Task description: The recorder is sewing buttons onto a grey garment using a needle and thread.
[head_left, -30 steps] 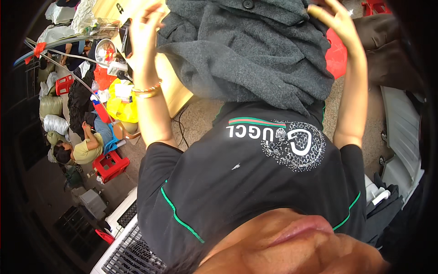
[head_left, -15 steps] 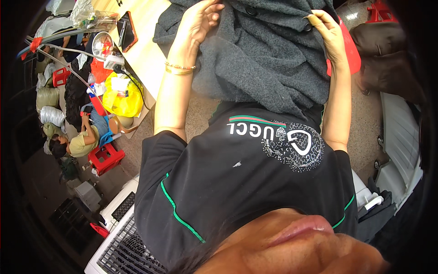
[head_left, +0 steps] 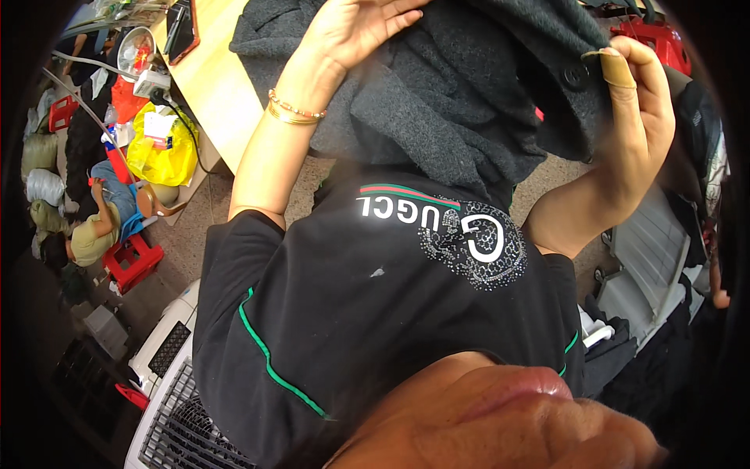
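Observation:
A dark grey woollen coat (head_left: 437, 102) is bunched over my lap and against the table edge, with a dark button (head_left: 574, 76) showing near its right edge. My right hand (head_left: 642, 102) is raised at that edge and pinches the cloth between its fingertips; a tan cover wraps one digit. My left hand (head_left: 363, 30) lies over the upper left of the coat, palm partly turned up and fingers stretched out. Bracelets circle its wrist. The frame's top edge cuts off part of this hand and of the coat.
A pale wooden table (head_left: 226, 86) at the left carries a dark phone (head_left: 183, 31). Beside it are a white plug adapter (head_left: 151, 83) with cables and a yellow plastic bag (head_left: 162, 144). Farther left, a person (head_left: 98, 227) sits by a red stool (head_left: 133, 262). A grey metal cart (head_left: 648, 242) stands right.
My right hand has swung out to the right, lifting the buttoned coat edge with it. My left hand has moved slightly right, its fingers straighter. The whole view has shifted somewhat.

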A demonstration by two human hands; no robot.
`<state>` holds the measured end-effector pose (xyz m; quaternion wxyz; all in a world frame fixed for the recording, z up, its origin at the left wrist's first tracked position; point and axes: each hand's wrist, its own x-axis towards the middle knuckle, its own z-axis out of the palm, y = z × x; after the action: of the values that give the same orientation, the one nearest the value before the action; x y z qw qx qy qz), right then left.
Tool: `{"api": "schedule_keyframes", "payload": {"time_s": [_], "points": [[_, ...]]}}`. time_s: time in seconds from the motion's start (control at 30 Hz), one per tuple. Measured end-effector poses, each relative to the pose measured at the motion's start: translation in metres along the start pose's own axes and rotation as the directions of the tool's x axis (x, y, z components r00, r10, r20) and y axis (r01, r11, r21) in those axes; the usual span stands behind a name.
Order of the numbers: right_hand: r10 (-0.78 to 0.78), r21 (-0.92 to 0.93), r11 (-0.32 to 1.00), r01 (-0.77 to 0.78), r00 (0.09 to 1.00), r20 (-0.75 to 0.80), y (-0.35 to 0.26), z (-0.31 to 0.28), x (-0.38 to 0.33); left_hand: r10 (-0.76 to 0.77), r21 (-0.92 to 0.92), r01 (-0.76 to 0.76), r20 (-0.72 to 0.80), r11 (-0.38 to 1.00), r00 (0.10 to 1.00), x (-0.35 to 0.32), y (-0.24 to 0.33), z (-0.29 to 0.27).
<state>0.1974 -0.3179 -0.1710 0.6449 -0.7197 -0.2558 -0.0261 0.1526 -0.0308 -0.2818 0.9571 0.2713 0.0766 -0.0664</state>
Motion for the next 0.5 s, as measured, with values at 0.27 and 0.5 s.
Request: {"api": "schedule_keyframes", "payload": {"time_s": [0.27, 0.5], "points": [[0.148, -0.008, 0.989, -0.148, 0.988, 0.040, 0.016, -0.017, -0.008, 0.217, -0.118, -0.227, -0.093, 0.967, 0.972, 0.011, -0.003, -0.015], [0.315, -0.188, 0.941, -0.280, 0.930, 0.188, 0.078, -0.043, -0.036, 0.578, 0.302, -0.602, 0.175, 0.739, 0.797, -0.013, -0.009, 0.000]]}}
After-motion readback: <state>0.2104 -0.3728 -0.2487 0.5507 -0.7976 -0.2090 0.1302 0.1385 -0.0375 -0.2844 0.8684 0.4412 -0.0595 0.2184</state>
